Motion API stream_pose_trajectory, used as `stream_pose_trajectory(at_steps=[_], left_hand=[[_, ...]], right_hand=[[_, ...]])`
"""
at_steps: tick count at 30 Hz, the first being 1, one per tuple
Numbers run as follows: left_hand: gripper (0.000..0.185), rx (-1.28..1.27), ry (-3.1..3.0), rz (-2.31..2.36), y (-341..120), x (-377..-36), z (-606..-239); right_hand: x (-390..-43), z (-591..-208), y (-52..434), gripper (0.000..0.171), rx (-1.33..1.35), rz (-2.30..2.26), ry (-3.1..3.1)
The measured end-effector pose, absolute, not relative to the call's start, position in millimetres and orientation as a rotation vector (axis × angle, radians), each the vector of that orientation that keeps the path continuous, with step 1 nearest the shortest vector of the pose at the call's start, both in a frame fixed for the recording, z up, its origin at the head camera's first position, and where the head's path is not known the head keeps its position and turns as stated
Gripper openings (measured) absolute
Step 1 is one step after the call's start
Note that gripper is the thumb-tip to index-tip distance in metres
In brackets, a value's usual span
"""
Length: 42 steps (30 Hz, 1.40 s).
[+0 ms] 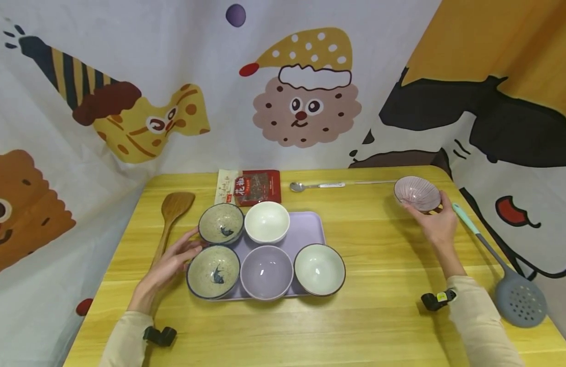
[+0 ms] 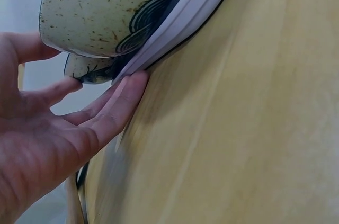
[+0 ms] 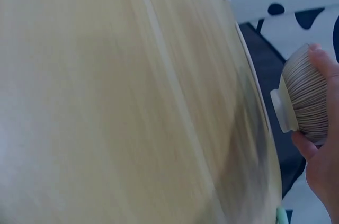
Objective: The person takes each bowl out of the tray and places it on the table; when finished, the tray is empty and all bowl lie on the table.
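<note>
My right hand (image 1: 438, 224) grips a small purple-striped bowl (image 1: 416, 192) at the table's far right; in the right wrist view the striped bowl (image 3: 303, 94) is clear of the tabletop, tilted on its side in that picture. On the left, my left hand (image 1: 175, 262) lies beside two speckled bowls, one behind (image 1: 219, 221) and one in front (image 1: 211, 275). Its extended fingers (image 2: 124, 99) reach the edge of the purple tray (image 1: 312, 224), and the thumb is at a bowl's side. The tray also carries a white bowl (image 1: 267, 222), a lilac bowl (image 1: 266, 272) and a dark-rimmed bowl (image 1: 319, 270).
Behind the tray lie a red spice packet (image 1: 260, 187) and a spoon (image 1: 317, 186). A thin stick (image 1: 372, 182) lies near the back edge. A wooden spatula (image 1: 173, 211) is left of the tray. Along the right edge rests a grey slotted turner (image 1: 519, 298) with a mint handle.
</note>
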<state>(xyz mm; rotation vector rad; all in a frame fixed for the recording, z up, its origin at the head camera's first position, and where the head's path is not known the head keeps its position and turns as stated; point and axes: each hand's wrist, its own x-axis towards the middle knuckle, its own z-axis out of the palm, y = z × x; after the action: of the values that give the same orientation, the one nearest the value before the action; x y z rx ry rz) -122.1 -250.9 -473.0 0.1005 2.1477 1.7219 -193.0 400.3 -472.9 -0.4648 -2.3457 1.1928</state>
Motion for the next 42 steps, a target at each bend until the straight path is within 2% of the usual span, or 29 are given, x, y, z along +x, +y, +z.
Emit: stream_pose_trajectory(at_steps=[8, 18, 29, 42], left_hand=[[0.068, 0.176, 2.152, 1.73, -251.8, -124.3, -475.3], [0.064, 0.226, 2.168, 1.673, -249.6, -128.0, -473.0], [0.062, 0.266, 2.142, 1.614, -245.0, -137.2, -468.8], [0.06, 0.319, 2.08, 1.602, -243.9, -145.2, -467.4]], right_hand=[[-198.1, -478.3, 423.6, 0.1, -0.601, 1.182, -2.299], [-204.7, -481.9, 438.8, 0.108, -0.73, 1.154, -2.296], [-208.4, -480.1, 441.7, 0.103, -0.82, 1.141, -2.278], [-212.8, -476.2, 439.9, 0.113, -0.753, 1.138, -2.424]])
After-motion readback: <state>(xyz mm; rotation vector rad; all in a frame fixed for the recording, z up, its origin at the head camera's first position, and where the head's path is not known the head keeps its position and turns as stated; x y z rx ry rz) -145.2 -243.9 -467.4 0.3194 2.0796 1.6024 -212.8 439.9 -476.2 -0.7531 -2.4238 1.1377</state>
